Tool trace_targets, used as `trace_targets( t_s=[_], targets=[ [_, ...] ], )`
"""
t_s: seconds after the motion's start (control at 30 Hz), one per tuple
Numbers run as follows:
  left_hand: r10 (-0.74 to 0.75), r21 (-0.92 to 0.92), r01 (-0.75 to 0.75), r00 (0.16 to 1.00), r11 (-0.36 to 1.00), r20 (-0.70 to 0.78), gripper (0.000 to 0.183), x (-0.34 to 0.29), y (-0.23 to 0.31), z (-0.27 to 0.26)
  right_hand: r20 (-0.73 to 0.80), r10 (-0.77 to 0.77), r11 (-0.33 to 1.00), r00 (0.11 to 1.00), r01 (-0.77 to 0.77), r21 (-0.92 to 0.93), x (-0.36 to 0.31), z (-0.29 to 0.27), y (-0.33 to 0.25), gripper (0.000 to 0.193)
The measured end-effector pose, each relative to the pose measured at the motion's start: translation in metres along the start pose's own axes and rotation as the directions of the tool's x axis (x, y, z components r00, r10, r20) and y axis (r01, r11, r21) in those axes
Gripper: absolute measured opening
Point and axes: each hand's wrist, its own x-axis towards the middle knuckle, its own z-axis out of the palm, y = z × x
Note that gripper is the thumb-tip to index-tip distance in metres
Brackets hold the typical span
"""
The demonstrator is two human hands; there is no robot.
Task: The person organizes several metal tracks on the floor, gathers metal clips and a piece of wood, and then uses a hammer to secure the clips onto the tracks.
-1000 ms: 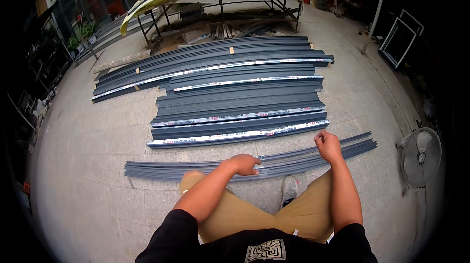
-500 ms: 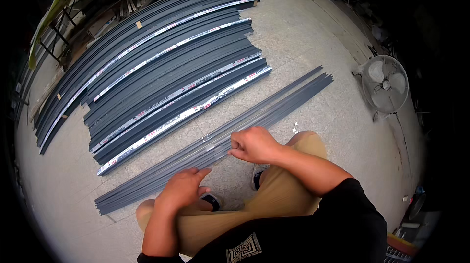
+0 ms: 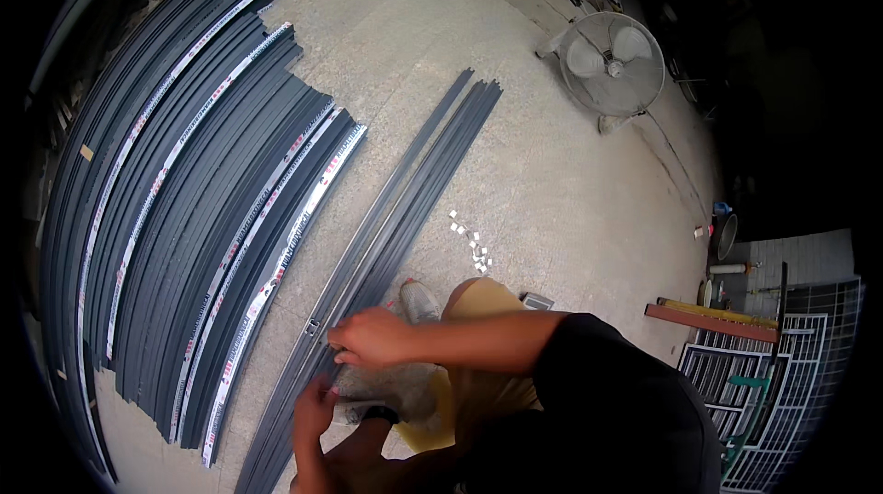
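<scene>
A bundle of long, thin grey metal profiles (image 3: pixel 405 195) lies slantwise on the floor in front of me. Over its near part is my right hand (image 3: pixel 372 338), its fingers curled in and pressed together; what they hold, if anything, is hidden. My left hand (image 3: pixel 315 411) is just below it at the bundle's right edge, thumb and fingers slightly apart with nothing visible between them. Left of my right fingertips, a small shiny metal piece (image 3: pixel 313 327) rests on the profiles.
Stacked dark grey profiles (image 3: pixel 212 172), some with printed white film, cover the left floor. Several small white blocks (image 3: pixel 476 246) are scattered ahead of my knee, near a small grey box (image 3: pixel 536 301). A round fan (image 3: pixel 612 62) stands far right; metal grilles (image 3: pixel 763 374) are at right.
My view has swung to the right, so the profiles now run more steeply and the grilles show. My hands are closer together, and the left thumb and fingers are less spread.
</scene>
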Motion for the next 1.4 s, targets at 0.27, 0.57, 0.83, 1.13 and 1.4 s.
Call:
trace_targets(
  t_s=[0.27, 0.57, 0.83, 1.13, 1.4],
  targets=[
    [-0.037, -0.240, 0.059, 0.995, 0.969, 0.093, 0.038, -0.114, 0.124, -0.028, -0.173, 0.374, 0.928, 0.911, -0.366, 0.077, -0.153, -0.067, 0.029, 0.019],
    [0.034, 0.471, -0.062, 0.997, 0.880, 0.066, 0.049, -0.156, 0.317, -0.154, -0.220, 0.725, 0.686, 0.652, -0.662, 0.302, -0.379, -0.199, 0.033, 0.038],
    [0.010, -0.198, -0.008, 1.000, 0.980, 0.010, 0.033, -0.092, 0.457, -0.171, -0.269, 0.953, 0.291, 0.138, -0.658, 0.695, -0.540, -0.224, 0.086, 0.042],
    [0.073, 0.276, -0.249, 0.849, 0.928, 0.523, 0.039, -0.021, 0.471, -0.177, 0.064, 0.920, 0.359, 0.386, -0.897, 0.258, -0.627, -0.075, 0.040, 0.024],
    [0.051, -0.049, -0.030, 0.861, 0.998, 0.505, 0.027, 0.072, 0.548, -0.137, 0.438, 0.876, -0.268, 0.201, -0.552, 0.789, -0.633, -0.077, -0.015, 0.031]
  ],
)
